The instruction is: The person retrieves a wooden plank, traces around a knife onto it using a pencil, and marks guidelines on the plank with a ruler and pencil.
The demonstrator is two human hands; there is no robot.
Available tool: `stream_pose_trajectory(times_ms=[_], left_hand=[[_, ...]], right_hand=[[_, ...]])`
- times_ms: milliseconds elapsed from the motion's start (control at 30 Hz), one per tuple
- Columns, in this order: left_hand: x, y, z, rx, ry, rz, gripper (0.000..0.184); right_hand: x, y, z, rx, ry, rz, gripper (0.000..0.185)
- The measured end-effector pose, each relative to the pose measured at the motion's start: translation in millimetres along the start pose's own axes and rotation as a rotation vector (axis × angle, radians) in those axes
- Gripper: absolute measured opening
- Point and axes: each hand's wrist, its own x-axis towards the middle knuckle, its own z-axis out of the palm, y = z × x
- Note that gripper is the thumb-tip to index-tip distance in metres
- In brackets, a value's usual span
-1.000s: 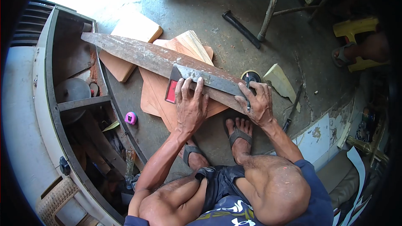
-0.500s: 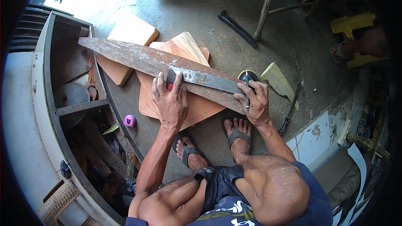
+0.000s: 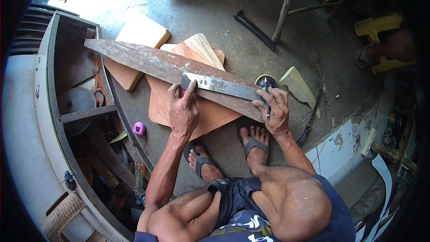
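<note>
A long, worn brown wooden plank [image 3: 134, 57] tapers toward its far left end and rests on other boards. Across its near right part lies a steel try square [image 3: 226, 86], its short dark stock with red at the left. My left hand [image 3: 183, 114] grips the square by that stock, the index finger pressed on the blade's left end. A thin dark pencil [image 3: 267, 101] stands upright in the closed fingers of my right hand [image 3: 275, 112]. That hand's thumb and fingertips also touch the right end of the blade.
Under the plank are several reddish boards [image 3: 163, 110]. A pink tape measure [image 3: 139, 128] lies beside the open metal cabinet [image 3: 87, 115]. Beyond my right hand sit a round dark container [image 3: 264, 79] and a pale offcut [image 3: 298, 88]. A black bar [image 3: 254, 31] lies near a stool leg [image 3: 285, 11].
The square has shifted very slightly to the right. My left index finger presses more singly on the blade's end, and the pencil in my right hand has moved a little.
</note>
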Motion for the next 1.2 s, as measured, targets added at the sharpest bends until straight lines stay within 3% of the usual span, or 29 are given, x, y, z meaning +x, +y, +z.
stream_pose_trajectory(times_ms=[400,1200], left_hand=[[-0.3,-5.0,3.4,0.039,0.026,0.084,0.047],[-9.1,-2.6,6.8,0.042,0.005,0.022,0.059]], right_hand=[[1.0,-2.0,0.3,0.037,0.011,0.036,0.039],[0.8,1.5,0.3,0.055,-0.005,0.041,0.039]])
